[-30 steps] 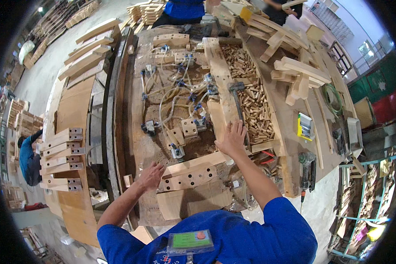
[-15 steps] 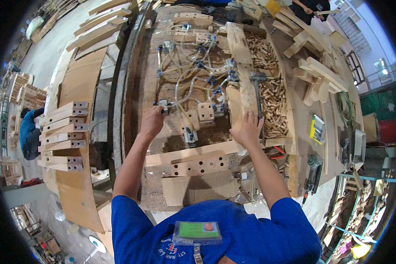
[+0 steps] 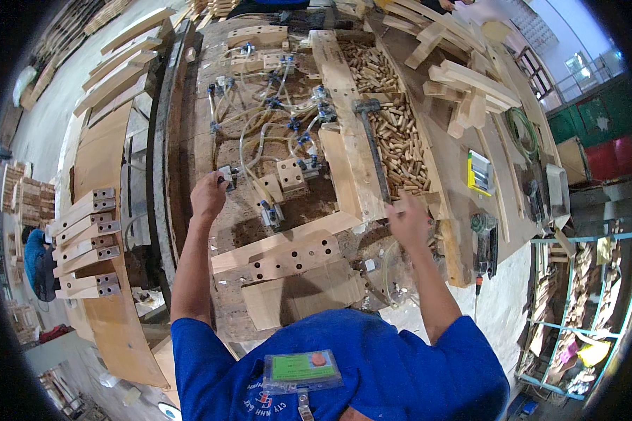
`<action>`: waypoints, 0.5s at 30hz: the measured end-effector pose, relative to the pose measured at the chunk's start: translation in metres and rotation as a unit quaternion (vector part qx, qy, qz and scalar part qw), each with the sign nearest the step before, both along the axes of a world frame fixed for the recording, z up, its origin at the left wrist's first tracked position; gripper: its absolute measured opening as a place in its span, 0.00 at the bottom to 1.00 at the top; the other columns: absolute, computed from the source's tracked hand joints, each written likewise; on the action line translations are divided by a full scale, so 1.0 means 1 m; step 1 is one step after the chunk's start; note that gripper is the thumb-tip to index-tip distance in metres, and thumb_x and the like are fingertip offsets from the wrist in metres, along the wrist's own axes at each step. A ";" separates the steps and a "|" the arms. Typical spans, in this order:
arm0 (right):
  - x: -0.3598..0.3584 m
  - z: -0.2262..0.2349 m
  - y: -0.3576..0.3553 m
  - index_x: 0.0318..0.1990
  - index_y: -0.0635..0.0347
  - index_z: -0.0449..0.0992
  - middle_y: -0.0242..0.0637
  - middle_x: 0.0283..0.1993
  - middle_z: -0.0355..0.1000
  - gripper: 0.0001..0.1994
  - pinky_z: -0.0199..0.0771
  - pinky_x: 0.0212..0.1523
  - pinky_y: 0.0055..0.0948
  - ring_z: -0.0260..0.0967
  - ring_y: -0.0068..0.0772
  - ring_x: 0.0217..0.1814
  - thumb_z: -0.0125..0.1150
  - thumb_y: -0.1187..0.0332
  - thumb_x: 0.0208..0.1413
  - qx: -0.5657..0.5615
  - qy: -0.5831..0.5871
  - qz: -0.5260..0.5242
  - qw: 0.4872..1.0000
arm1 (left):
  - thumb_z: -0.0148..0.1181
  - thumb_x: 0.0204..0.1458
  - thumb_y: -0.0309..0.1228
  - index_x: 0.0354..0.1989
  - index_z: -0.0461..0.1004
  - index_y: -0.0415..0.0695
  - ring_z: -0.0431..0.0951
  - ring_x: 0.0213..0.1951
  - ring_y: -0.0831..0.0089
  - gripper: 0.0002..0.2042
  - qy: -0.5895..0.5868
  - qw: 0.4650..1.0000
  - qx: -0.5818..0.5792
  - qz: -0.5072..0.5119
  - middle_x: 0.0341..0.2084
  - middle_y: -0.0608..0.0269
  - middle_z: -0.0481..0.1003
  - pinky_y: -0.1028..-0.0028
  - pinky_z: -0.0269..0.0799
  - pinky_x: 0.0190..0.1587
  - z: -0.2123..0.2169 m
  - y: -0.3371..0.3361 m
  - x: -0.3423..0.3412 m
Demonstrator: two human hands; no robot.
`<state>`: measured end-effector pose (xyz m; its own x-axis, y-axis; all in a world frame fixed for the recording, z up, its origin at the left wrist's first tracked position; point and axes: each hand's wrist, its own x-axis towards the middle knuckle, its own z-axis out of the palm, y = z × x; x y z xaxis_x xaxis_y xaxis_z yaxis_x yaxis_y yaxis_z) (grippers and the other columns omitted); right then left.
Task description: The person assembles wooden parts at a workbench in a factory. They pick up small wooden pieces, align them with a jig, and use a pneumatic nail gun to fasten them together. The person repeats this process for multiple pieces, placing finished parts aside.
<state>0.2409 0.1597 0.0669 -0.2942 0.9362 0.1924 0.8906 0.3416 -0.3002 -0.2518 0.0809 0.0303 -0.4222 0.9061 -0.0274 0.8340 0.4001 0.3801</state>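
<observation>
My left hand [image 3: 207, 195] is closed at a small pneumatic valve [image 3: 227, 175], its fingers at a dark knob. Clear air tubes [image 3: 251, 163] with blue fittings run from there across the wooden jig. My right hand [image 3: 409, 221], smeared by motion, hovers by the lower end of a hammer [image 3: 376, 151]; whether anything is in its fingers does not show. Left of the hammer, a flat pale wood piece [image 3: 340, 168] lies along the jig's right rail. A drilled wood block [image 3: 290, 173] sits among the tubes, and a drilled wood bar [image 3: 295, 258] lies nearer me.
A trough of wooden dowels [image 3: 400, 137] lies beyond the hammer. At left, drilled wood parts [image 3: 84, 242] rest on a board. Wood lengths [image 3: 470, 88], a yellow-edged package [image 3: 479, 173] and a power tool [image 3: 483, 235] are at right. Another person [image 3: 38, 263] is at far left.
My right hand has left the flat wood piece and moved right and nearer me, past the hammer's handle end. My left hand stays at the valve. The whole view has shifted.
</observation>
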 end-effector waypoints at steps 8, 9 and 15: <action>0.208 -0.018 -0.116 0.40 0.62 0.82 0.53 0.37 0.79 0.10 0.75 0.47 0.51 0.78 0.57 0.44 0.60 0.66 0.58 -0.160 -0.150 -0.196 0.956 | 0.66 0.57 0.35 0.54 0.78 0.46 0.81 0.49 0.49 0.17 -0.060 0.996 0.015 0.058 0.46 0.48 0.81 0.55 0.76 0.49 0.009 -0.002 0.024; 0.207 -0.026 -0.121 0.42 0.63 0.81 0.52 0.37 0.80 0.10 0.76 0.44 0.49 0.79 0.54 0.43 0.60 0.66 0.59 -0.122 -0.069 -0.204 0.969 | 0.65 0.57 0.35 0.54 0.78 0.46 0.81 0.48 0.49 0.17 -0.092 0.993 0.008 0.067 0.45 0.47 0.81 0.55 0.76 0.49 0.015 -0.005 0.030; 0.200 -0.072 -0.108 0.51 0.62 0.79 0.45 0.35 0.79 0.13 0.74 0.38 0.39 0.76 0.38 0.34 0.60 0.69 0.62 -0.057 0.184 -0.257 0.947 | 0.62 0.59 0.41 0.49 0.79 0.45 0.83 0.43 0.48 0.15 -0.103 0.984 0.113 0.096 0.40 0.47 0.81 0.55 0.77 0.46 0.029 -0.043 0.056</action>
